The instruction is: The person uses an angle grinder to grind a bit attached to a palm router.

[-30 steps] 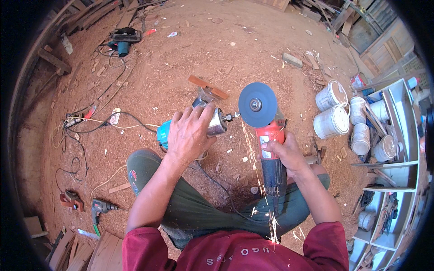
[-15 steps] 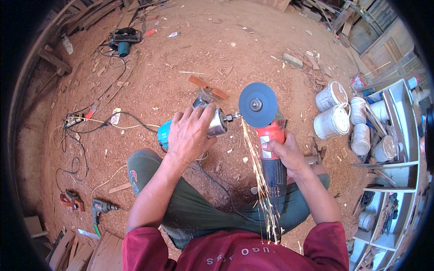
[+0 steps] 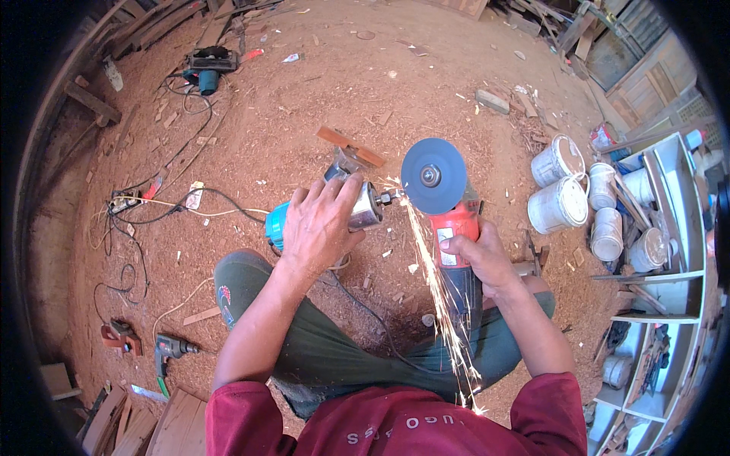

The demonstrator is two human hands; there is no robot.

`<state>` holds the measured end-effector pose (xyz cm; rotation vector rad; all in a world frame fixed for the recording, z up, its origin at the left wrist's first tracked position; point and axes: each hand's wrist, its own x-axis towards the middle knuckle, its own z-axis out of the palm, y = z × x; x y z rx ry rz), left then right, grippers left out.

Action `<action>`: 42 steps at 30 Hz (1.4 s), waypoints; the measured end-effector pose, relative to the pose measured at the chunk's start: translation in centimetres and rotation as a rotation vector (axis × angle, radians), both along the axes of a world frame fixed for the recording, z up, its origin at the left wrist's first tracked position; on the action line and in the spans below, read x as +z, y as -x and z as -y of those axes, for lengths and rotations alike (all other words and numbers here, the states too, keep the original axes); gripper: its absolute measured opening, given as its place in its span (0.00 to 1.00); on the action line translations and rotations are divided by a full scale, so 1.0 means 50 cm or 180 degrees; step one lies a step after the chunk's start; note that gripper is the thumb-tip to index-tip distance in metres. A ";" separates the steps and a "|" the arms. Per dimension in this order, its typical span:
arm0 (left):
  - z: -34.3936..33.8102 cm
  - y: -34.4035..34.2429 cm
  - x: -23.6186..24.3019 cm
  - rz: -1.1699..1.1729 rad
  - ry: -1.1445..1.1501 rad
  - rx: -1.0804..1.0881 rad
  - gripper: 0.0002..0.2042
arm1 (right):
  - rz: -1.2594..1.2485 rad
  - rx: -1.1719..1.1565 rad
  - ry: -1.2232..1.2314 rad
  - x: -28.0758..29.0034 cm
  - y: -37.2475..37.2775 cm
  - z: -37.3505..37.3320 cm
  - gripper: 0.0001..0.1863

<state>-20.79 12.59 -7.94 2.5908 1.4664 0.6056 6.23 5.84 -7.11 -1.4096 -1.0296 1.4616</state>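
Note:
My right hand (image 3: 483, 257) is wrapped round the red and black body of an angle grinder (image 3: 456, 228), thumb on top. Its flat grey-blue disc (image 3: 433, 163) faces up. My left hand (image 3: 319, 220) grips a trim router (image 3: 370, 205) with a silver metal housing and a blue end, lying on its side. The small bit (image 3: 391, 197) at the router's tip meets the left edge of the disc. From that contact a stream of sparks (image 3: 433, 289) runs down toward my lap and shirt. The fingertips of my left hand lie over the silver housing.
A wooden hand plane (image 3: 350, 147) lies just beyond the router. White buckets (image 3: 557, 205) and a white shelf (image 3: 661, 319) stand at right. At left are a drill (image 3: 171, 348), a power strip (image 3: 125, 201) with cords, and a circular saw (image 3: 207, 68). Shavings cover the ground.
Both hands and both tools stay nearly in place. The spark stream has grown thicker and reaches slightly farther right at its lower end, with small sparks now round the bit.

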 end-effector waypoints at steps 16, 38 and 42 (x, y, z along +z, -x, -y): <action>0.000 0.001 0.003 -0.0116 0.0012 -0.0020 0.43 | -0.0120 0.0013 0.0139 0.017 0.005 0.004 0.18; -0.005 0.002 0.001 0.0088 0.0028 0.0106 0.38 | -0.0174 0.0033 0.0086 0.018 0.002 0.005 0.19; -0.005 0.000 -0.001 0.0080 0.0003 0.0085 0.38 | -0.0108 0.0061 0.0091 0.014 -0.001 0.004 0.19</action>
